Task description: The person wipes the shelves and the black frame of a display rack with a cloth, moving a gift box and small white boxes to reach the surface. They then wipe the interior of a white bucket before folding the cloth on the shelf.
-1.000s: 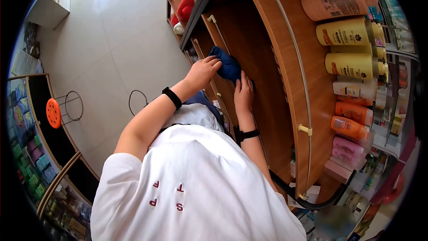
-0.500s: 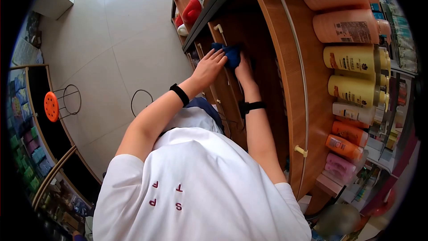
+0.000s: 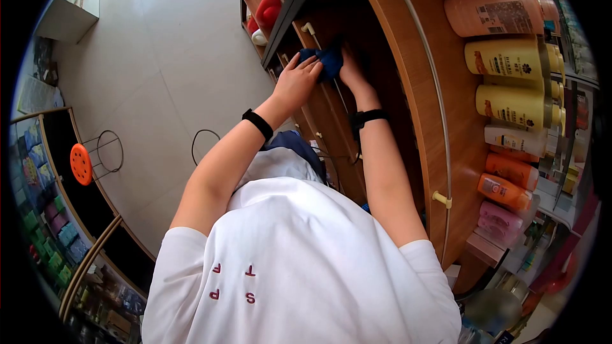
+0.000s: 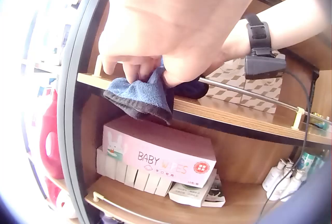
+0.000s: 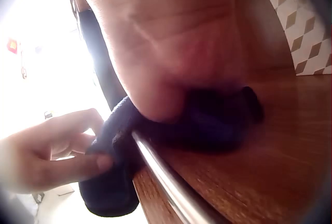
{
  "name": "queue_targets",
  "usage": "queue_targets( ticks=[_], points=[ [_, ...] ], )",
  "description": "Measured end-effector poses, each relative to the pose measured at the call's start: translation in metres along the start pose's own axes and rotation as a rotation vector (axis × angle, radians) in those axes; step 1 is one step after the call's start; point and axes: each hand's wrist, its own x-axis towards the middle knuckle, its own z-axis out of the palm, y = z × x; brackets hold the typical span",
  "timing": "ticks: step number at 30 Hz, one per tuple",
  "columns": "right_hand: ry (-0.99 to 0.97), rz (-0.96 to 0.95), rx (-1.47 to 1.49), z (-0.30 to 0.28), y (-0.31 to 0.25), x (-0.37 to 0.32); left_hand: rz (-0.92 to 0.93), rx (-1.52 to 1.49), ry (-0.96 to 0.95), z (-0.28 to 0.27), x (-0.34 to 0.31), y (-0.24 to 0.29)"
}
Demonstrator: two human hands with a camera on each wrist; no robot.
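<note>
A blue cloth (image 4: pixel 137 95) with a dark border lies bunched over the shelf's front rail (image 5: pixel 166 174), partly on the board and partly hanging past the edge. My left hand (image 3: pixel 298 83) is outside the rail and pinches the hanging part between thumb and fingers. On the shelf side, my right hand (image 3: pixel 352 73) holds the bunched part down against the wooden shelf board (image 5: pixel 290 125); its fingertips are hidden by the palm. The right wrist view shows both hands close together on the cloth.
Below is a shelf with a pink baby wipes box (image 4: pixel 161 154) and white pump bottles (image 4: pixel 282 180). A patterned panel (image 4: pixel 249 86) stands behind the rail. Shampoo bottles (image 3: pixel 510 57) line the upper shelf at right. An orange stool seat (image 3: pixel 81 164) is at left.
The right hand has moved from the shelf edge deeper into the shelf and onto the cloth. The left hand stays on the cloth, which is more bunched and slightly farther forward.
</note>
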Motion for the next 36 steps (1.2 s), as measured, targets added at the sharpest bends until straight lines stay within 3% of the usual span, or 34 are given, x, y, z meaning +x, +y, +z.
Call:
queue_targets(
  ticks=[7,9,17,20,29,32,36],
  points=[
    [-0.079,0.116,0.245,0.001,0.005,-0.035,-0.003,0.032,-0.105,-0.003,0.002,-0.002],
    [0.015,-0.022,0.327,0.012,0.019,-0.056,-0.044,0.022,-0.122,-0.005,0.004,-0.001],
    [0.258,0.106,0.456,0.004,-0.011,-0.161,0.043,-0.119,-0.083,-0.002,-0.002,0.003],
    [0.296,0.189,0.433,0.002,-0.018,-0.18,0.071,-0.137,-0.09,0.001,-0.01,0.018],
    [0.386,0.18,0.346,-0.008,0.014,-0.241,0.138,-0.161,-0.128,0.015,-0.047,0.083],
    [0.51,0.346,0.348,-0.038,0.001,-0.269,0.183,-0.179,-0.181,0.017,-0.06,0.114],
    [0.681,0.272,0.273,-0.061,0.02,-0.302,0.248,-0.245,-0.241,0.021,-0.08,0.152]
  ],
)
